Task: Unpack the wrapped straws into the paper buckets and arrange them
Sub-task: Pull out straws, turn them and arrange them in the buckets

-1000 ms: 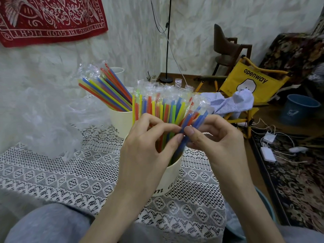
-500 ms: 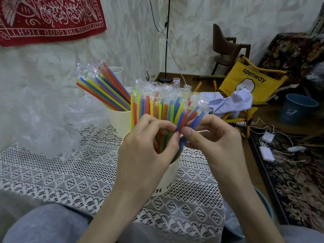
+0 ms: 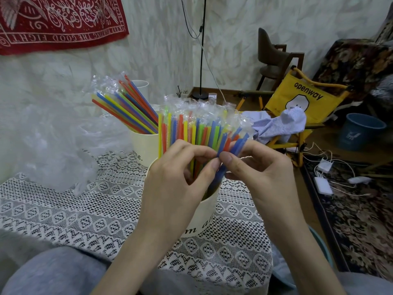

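Observation:
A cream paper bucket (image 3: 207, 211) stands near me on the lace cloth, packed with upright wrapped straws (image 3: 191, 128) in many colours. My left hand (image 3: 178, 184) and my right hand (image 3: 261, 173) meet above its rim, thumbs and fingertips pinched on a blue wrapped straw (image 3: 238, 143) that leans right. Behind it a second paper bucket (image 3: 144, 147) holds several straws (image 3: 127, 107) fanned to the left, some with clear wrappers at their tips.
Crumpled clear plastic (image 3: 53, 145) lies on the left of the lace-covered table (image 3: 85, 213). To the right are a yellow folding chair (image 3: 302, 99) with a striped cloth, a blue bin (image 3: 361, 130), and chargers with cables on the carpet.
Both hands stay pinched on the blue straw; my fingertips have shifted slightly closer together on it. The buckets have not moved.

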